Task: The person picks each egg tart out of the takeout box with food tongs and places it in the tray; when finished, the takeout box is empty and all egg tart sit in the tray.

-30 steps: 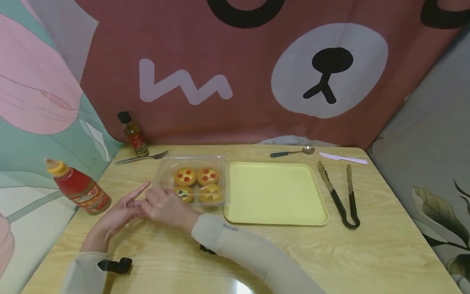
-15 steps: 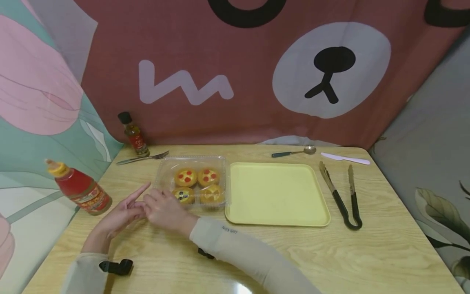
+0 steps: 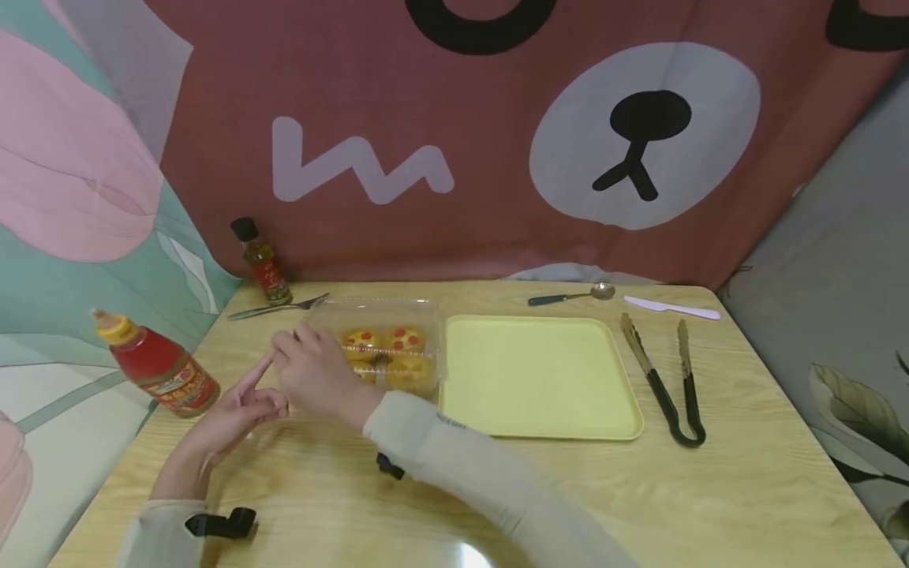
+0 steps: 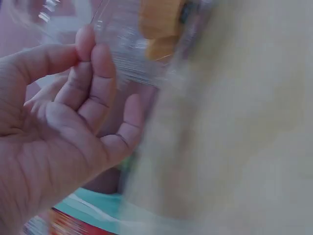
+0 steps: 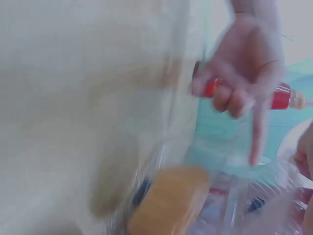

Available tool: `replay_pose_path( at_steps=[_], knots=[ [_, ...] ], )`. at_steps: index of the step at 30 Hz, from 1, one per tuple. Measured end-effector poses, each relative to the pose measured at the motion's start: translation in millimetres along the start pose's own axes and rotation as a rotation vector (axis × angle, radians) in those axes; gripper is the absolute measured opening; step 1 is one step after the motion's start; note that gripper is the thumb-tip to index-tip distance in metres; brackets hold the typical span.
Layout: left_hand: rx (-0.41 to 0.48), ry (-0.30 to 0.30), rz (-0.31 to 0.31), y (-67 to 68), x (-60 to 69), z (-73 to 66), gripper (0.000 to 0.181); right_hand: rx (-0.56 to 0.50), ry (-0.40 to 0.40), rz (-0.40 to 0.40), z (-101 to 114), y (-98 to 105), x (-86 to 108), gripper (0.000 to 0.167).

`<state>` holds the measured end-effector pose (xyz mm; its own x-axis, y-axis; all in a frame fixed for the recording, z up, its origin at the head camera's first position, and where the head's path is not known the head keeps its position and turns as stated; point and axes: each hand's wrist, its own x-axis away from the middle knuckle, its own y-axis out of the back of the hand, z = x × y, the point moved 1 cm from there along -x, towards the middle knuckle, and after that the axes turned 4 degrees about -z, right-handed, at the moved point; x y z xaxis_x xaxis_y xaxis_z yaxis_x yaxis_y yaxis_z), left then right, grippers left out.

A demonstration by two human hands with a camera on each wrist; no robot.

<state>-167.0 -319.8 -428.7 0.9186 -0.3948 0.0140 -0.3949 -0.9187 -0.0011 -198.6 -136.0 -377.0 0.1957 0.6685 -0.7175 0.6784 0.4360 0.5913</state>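
Note:
A clear plastic clamshell box sits left of centre in the head view, with several small round tarts inside; two bear red dots. Its lid stands slightly raised at the front. My right hand pinches the lid's front left corner with curled fingers, partly hiding the tarts. My left hand is close beside it, one digit pointing straight to that corner and other fingers curled. In the left wrist view the left hand's fingertips meet near the plastic edge; whether they pinch it is unclear.
A yellow tray lies right of the box, then metal tongs. Behind are a spoon, a pink knife and a fork. A red sauce bottle and a small black-capped bottle stand left.
The lid has come up a little at the front. My right hand has risen slightly with the corner. My left hand's curled fingers now show apart from the right hand.

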Motion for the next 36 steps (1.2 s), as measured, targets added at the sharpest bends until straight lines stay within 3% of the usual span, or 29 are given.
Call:
replay_pose_path(
  at_steps=[2,6,9,13,17,22,26,30,36],
  knots=[
    [-0.049,-0.020,0.009,2.7,-1.2,-7.2,0.077,-0.006,-0.006,0.047,-4,0,-5.5,0.022],
    [-0.096,0.048,0.014,5.2,-0.2,-9.5,0.077,0.004,0.052,0.094,0,-1,-1.2,0.020],
    [-0.031,0.074,0.031,4.3,5.3,-0.9,0.073,-0.008,0.064,0.094,8,-1,4.8,0.018],
    [0.049,0.056,0.037,3.5,9.4,7.2,0.059,-0.030,0.044,0.108,12,-1,8.1,0.017],
    [-0.001,0.097,0.002,3.2,7.0,9.5,0.047,-0.030,0.042,0.106,13,-2,12.3,0.018],
    [-0.109,0.160,-0.057,2.2,0.2,10.4,0.043,-0.051,0.069,0.056,15,-6,19.5,0.020],
    [-0.136,0.191,-0.119,-2.3,-6.2,8.6,0.045,-0.065,0.110,0.055,17,-9,25.9,0.021],
    [-0.108,0.201,-0.157,-5.7,-9.6,7.8,0.052,-0.085,0.100,0.066,17,-11,30.5,0.020],
    [0.012,0.157,-0.110,-5.7,-9.2,9.9,0.040,-0.156,0.037,0.150,10,-7,40.4,0.022]
  ],
)
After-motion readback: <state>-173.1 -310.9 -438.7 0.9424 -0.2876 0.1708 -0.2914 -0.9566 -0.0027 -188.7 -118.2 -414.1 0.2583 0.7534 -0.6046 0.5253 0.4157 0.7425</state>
